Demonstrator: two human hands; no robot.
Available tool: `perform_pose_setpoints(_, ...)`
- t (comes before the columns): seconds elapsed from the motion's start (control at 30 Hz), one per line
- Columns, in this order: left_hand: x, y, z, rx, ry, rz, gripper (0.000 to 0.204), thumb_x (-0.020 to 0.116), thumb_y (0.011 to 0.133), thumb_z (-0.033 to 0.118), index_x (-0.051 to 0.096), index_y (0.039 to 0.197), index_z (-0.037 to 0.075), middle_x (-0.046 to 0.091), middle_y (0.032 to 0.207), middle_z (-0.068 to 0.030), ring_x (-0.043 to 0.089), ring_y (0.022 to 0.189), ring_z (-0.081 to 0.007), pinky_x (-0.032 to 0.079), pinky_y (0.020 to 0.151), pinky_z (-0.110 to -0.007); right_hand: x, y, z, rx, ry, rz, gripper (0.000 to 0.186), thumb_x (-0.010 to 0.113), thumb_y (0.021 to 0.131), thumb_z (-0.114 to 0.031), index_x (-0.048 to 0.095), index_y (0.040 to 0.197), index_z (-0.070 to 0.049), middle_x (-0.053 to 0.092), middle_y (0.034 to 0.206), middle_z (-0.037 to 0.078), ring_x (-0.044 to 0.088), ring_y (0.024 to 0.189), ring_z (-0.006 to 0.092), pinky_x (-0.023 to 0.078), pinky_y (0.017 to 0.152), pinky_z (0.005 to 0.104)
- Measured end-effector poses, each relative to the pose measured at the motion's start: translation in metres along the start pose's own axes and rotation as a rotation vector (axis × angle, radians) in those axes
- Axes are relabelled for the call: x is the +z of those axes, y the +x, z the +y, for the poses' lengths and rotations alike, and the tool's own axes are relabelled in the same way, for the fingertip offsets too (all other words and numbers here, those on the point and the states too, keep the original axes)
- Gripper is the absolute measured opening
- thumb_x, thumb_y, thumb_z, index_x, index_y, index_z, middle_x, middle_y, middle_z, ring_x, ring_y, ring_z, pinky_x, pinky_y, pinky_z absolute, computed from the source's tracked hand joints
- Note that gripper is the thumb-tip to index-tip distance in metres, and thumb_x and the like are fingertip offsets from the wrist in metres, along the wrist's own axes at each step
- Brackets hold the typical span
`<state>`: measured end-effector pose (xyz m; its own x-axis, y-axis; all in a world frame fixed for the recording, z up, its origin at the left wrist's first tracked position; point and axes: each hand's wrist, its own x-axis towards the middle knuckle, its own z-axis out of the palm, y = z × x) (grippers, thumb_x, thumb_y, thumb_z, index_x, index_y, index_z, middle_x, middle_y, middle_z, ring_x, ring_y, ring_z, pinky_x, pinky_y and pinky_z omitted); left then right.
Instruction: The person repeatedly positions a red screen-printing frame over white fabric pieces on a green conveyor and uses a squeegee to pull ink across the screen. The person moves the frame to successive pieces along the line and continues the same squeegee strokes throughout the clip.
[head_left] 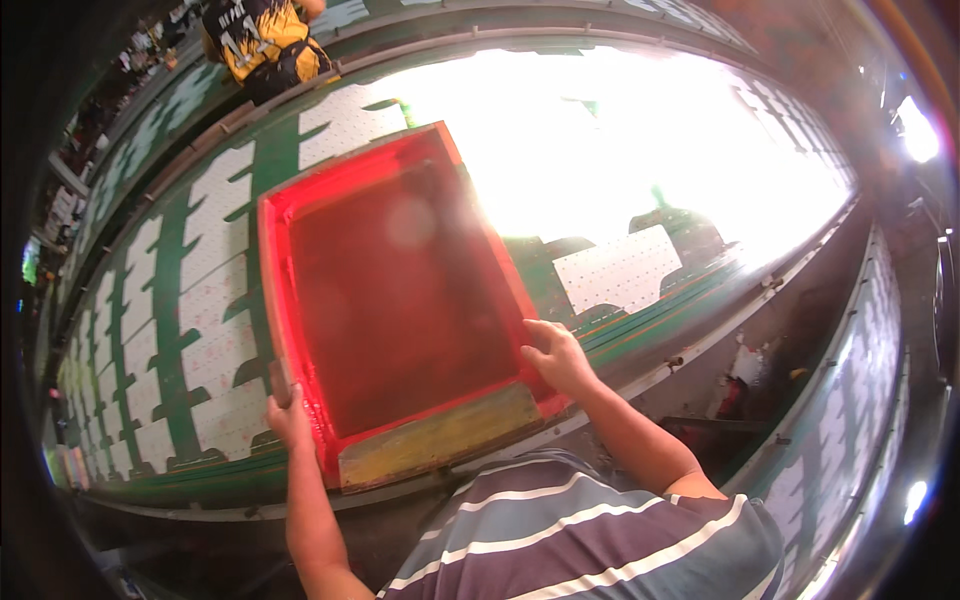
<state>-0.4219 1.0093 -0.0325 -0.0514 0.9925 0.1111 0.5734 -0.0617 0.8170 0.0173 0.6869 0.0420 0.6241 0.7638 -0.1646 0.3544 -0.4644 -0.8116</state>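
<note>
A large rectangular screen printing frame (405, 290), red inside with a darker red mesh, lies at a slant over the green printing table in front of me. Its near end carries a yellowish-brown strip (440, 440). My left hand (288, 415) grips the frame's left side near the close corner, beside a small brown block (279, 383); some of its fingers are hidden. On the right side, my right hand (560, 358) holds the frame's edge. Cut white perforated pieces (618, 268) lie flat on the table to the right of the frame.
More white pieces (215, 300) lie in rows on the green table (172, 340) to the left. Strong glare washes out the table's far right. A rail with small metal stops (672, 362) runs along the near edge. Another person (265, 45) is beyond the far side. A second table (830, 430) stands at right.
</note>
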Motion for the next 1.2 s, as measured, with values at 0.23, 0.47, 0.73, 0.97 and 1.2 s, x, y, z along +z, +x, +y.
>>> perform_pose_setpoints(0.23, 0.005, 0.002, 0.010, -0.081, 0.026, -0.001, 0.034, 0.085, 0.098, 0.026, 0.075, 0.115, -0.001, 0.081, 0.111, -0.0145, 0.077, 0.098, -0.0270, 0.058, 0.089, -0.045, -0.003, 0.013, -0.039, 0.164, -0.050, 0.012, 0.042, 0.081, 0.098, -0.023, 0.077, 0.138, -0.008, 0.068, 0.143, 0.022, 0.064, 0.137, 0.0370, 0.051, 0.118, 0.0445)
perform_pose_setpoints(0.47, -0.004, 0.009, 0.029, -0.205, -0.157, -0.090, 0.031, 0.084, 0.100, 0.020, 0.076, 0.121, -0.001, 0.079, 0.112, -0.0090, 0.073, 0.100, -0.0191, 0.056, 0.092, -0.040, -0.025, -0.002, -0.056, -0.030, -0.138, 0.137, 0.034, 0.082, 0.098, -0.021, 0.081, 0.130, -0.007, 0.069, 0.141, 0.022, 0.063, 0.138, 0.0362, 0.051, 0.117, 0.0440)
perform_pose_setpoints(0.73, 0.051, -0.027, 0.112, -0.107, -0.271, -0.070, 0.029, 0.085, 0.099, 0.018, 0.075, 0.119, -0.001, 0.079, 0.111, -0.0079, 0.073, 0.100, -0.0184, 0.056, 0.093, -0.038, -0.103, 0.031, -0.012, 0.009, -0.023, 0.207, 0.028, 0.081, 0.097, -0.013, 0.082, 0.124, -0.005, 0.076, 0.126, 0.018, 0.069, 0.128, 0.0304, 0.054, 0.111, 0.0424)
perform_pose_setpoints(0.97, 0.167, -0.118, 0.197, -0.088, -0.282, -0.028, 0.026, 0.086, 0.098, 0.018, 0.074, 0.113, 0.001, 0.078, 0.106, -0.0062, 0.071, 0.094, -0.0162, 0.056, 0.087, -0.037, -0.216, 0.064, 0.084, 0.162, 0.137, 0.245, 0.032, 0.080, 0.097, -0.021, 0.082, 0.126, -0.008, 0.078, 0.122, 0.018, 0.074, 0.115, 0.0314, 0.059, 0.101, 0.0421)
perform_pose_setpoints(1.2, 0.267, -0.212, 0.259, -0.101, -0.314, -0.034, 0.035, 0.086, 0.098, 0.024, 0.073, 0.115, -0.003, 0.079, 0.110, -0.0134, 0.074, 0.097, -0.0225, 0.057, 0.089, -0.042, -0.326, 0.083, 0.168, 0.146, 0.021, 0.350, 0.026, 0.082, 0.096, -0.018, 0.084, 0.120, -0.010, 0.067, 0.123, 0.017, 0.072, 0.113, 0.0313, 0.058, 0.101, 0.0410)
